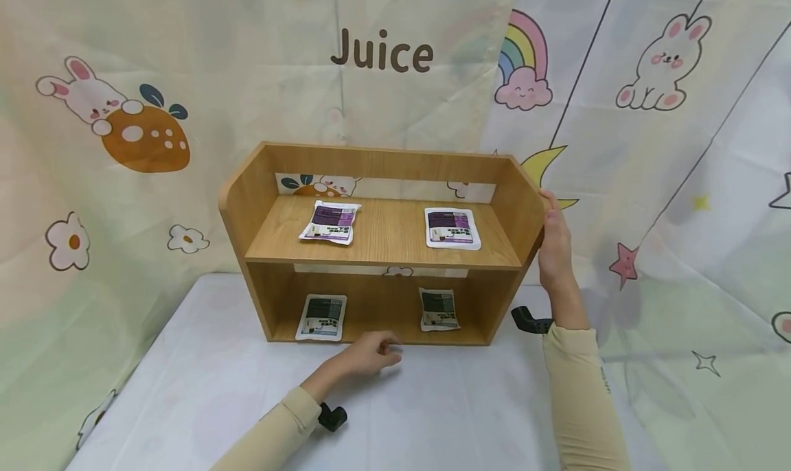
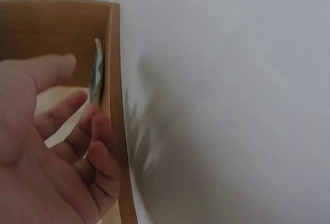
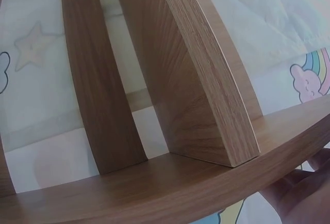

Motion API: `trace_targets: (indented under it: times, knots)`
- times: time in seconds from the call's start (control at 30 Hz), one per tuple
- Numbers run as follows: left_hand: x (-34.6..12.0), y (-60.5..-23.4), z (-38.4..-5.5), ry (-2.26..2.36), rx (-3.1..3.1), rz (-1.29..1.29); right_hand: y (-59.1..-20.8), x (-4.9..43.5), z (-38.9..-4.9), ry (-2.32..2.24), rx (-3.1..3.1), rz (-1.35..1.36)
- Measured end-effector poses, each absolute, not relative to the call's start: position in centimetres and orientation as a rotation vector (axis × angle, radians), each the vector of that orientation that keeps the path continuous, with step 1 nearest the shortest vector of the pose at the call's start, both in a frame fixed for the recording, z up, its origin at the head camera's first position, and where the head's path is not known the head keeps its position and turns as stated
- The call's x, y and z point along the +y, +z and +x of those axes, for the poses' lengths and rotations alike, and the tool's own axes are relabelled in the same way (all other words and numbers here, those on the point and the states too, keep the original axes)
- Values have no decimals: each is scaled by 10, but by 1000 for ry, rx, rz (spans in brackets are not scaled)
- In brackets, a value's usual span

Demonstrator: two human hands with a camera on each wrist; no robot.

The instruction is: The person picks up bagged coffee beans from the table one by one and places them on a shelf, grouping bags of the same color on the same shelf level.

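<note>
A two-tier wooden shelf (image 1: 383, 259) stands on the white-covered table. Two purple-and-white packets sit on its upper board, a left one (image 1: 331, 222) and a right one (image 1: 452, 228). On the lower board are a left dark-and-white packet (image 1: 321, 318) and a right one (image 1: 439, 309). My left hand (image 1: 369, 353) hovers by the lower board's front edge, between those two packets, fingers loosely bent with nothing in them. Against the outer face of the right side panel rests my right hand (image 1: 556, 251), fingers pointing up. The right wrist view shows only part of this hand (image 3: 304, 195).
Behind the shelf hangs a patterned cloth (image 1: 259, 79) with the word "Juice" and cartoon rabbits. The white table (image 1: 432, 409) extends in front of the shelf. A black wrist device (image 1: 332, 417) is worn at the left cuff, another (image 1: 530, 321) at the right.
</note>
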State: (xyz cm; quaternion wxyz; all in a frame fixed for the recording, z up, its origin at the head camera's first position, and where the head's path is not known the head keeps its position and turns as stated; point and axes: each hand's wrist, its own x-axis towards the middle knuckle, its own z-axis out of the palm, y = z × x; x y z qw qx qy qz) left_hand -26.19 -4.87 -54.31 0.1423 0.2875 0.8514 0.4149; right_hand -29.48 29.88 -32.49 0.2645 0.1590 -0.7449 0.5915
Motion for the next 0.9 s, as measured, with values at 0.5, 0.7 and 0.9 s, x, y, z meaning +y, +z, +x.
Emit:
trace_targets:
  times: [0.5, 0.7, 0.9]
  knots:
    - [-173, -549, -223, 1102, 2485, 741, -321, 303, -288, 1658, -2034, 363]
    - [-216, -538, -222, 1087, 2565, 688, -314, 310, -279, 1630, -2141, 276]
    - [-254, -524, -225, 972, 2689, 559, -315, 324, -271, 1554, -2216, 234]
